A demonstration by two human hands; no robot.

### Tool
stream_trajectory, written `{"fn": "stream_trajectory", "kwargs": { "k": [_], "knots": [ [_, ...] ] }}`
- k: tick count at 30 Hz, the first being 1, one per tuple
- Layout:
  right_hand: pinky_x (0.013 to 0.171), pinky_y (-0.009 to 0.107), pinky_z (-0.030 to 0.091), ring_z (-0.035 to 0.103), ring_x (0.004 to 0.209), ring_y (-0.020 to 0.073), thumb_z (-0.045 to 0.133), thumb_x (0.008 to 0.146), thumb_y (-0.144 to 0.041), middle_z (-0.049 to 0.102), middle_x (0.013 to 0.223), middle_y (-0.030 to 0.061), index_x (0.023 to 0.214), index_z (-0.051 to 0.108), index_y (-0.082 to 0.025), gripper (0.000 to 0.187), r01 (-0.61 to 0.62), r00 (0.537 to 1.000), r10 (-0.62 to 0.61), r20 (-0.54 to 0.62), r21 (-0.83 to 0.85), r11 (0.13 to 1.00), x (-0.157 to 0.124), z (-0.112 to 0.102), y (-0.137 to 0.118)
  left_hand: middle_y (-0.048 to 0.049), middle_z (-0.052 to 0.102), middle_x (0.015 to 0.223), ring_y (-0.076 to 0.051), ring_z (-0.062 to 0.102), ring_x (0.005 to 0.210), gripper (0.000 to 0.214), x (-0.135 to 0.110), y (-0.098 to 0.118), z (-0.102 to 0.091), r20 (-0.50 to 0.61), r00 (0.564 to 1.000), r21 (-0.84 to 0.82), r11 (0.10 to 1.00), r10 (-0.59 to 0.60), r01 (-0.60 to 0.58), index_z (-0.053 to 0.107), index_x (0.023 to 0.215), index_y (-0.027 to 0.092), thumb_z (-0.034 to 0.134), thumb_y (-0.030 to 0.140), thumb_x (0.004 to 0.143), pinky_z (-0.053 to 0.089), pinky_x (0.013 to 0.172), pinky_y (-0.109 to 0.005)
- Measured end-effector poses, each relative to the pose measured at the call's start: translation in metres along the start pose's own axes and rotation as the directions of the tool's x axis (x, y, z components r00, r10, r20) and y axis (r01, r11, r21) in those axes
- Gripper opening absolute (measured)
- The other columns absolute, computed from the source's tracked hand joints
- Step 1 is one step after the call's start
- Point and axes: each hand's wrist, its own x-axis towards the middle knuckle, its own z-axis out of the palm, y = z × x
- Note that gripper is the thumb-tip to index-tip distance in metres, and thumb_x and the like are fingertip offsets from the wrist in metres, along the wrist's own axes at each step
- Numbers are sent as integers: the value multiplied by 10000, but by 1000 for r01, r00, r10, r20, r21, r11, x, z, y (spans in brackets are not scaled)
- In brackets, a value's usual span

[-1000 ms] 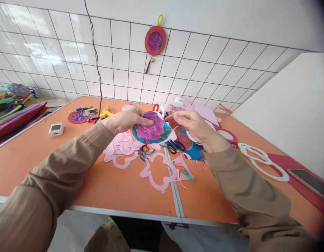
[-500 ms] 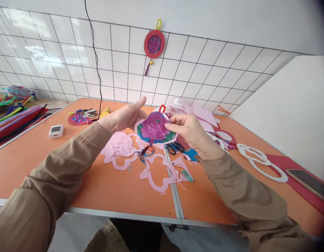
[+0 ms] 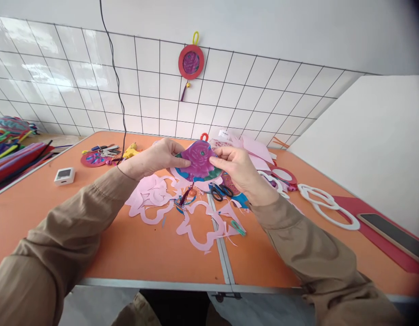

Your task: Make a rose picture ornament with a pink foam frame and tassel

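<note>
Between my hands is a flower-shaped ornament (image 3: 198, 159), purple with green and blue edges and a pale pink border. A red loop (image 3: 204, 136) tops it, and a dark tassel (image 3: 184, 197) with an orange bead hangs below. My left hand (image 3: 161, 158) grips its left side, thumb on the front. On its right edge, my right hand (image 3: 234, 167) pinches it between thumb and fingers. Beneath lie pink flower-shaped cutout frames (image 3: 204, 246) and crumpled pink scraps (image 3: 150, 192). Black-handled scissors (image 3: 221, 192) rest just under the ornament.
A finished-looking round red ornament (image 3: 191, 62) hangs on the tiled wall. On the orange table (image 3: 128, 253) are a small white device (image 3: 64, 175), keys (image 3: 109, 151), white rings (image 3: 343, 219), a green clip (image 3: 238, 227) and a phone (image 3: 392, 231). Colourful pipe cleaners (image 3: 19, 165) lie at far left.
My left hand, earlier open with its thumb raised beside the ornament, has closed on its left side. My right hand keeps its pinch. The camera view has shifted slightly.
</note>
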Motion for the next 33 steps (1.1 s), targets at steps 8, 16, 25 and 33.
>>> {"fn": "stream_trajectory", "kwargs": {
  "k": [8,16,25,33],
  "knots": [
    [645,296,522,639,648,145,830,583,-317,731,704,12,710,736,-187,205,-40,999,40,-1,67,997,-1,3,1,-42,702,606,-117,631,557,178,4,-4,2,-70,997,33,999,-21,24,742,661,125,809,232,786,495,540,-221],
    [654,312,535,644,647,154,819,613,-330,725,703,9,745,733,-184,215,-26,1000,26,0,47,999,-2,6,7,-64,758,684,-162,698,637,184,6,-10,3,-41,999,-49,999,9,-11,785,741,128,880,285,736,585,625,-271],
    [755,358,577,684,740,188,843,600,-330,742,773,5,815,744,-200,270,-16,1000,15,14,57,998,-2,6,9,-61,762,685,-135,665,604,102,5,-7,4,-81,996,-43,998,-41,38,808,769,115,831,214,759,561,598,-243],
    [701,351,560,653,696,177,824,623,-349,724,742,14,748,722,-193,225,-3,1000,3,5,3,1000,-2,6,8,-56,760,687,-139,673,617,115,4,-6,4,-35,999,-41,999,-10,9,800,748,124,857,221,722,569,606,-247]
  ]
}}
